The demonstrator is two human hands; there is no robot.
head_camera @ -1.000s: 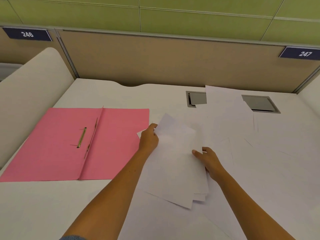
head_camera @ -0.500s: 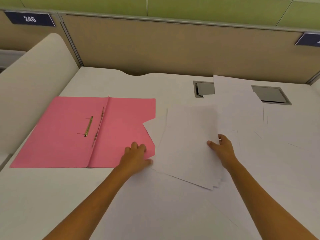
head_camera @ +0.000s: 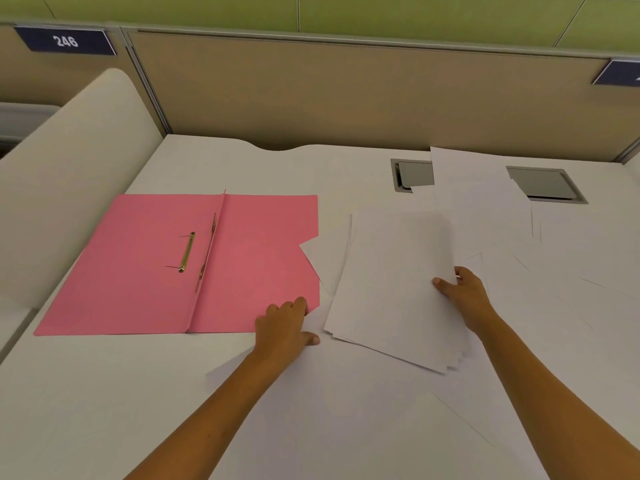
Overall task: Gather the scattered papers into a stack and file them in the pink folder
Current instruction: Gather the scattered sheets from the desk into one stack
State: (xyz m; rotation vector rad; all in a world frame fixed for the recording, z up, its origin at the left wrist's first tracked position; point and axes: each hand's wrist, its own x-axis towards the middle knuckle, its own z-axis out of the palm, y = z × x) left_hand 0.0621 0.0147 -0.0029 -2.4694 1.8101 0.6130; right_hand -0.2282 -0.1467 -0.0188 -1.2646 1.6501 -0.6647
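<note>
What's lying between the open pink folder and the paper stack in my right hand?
Head view: one loose white sheet, its corner overlapping the pink folder.

A dark blue plate on the partition's top left reads "246"

Soft, even overhead light, faint shadows beneath the arms, mild wide-angle bending at edges, slightly soft focus throughout.

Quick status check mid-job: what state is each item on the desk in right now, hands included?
pink folder: open flat, brass fastener exposed.
paper stack: partly gathered, edges uneven, outside the folder.
loose sheets: scattered on the desk.
left hand: on a loose sheet at the folder's corner.
right hand: holds the stack's right edge.
</note>
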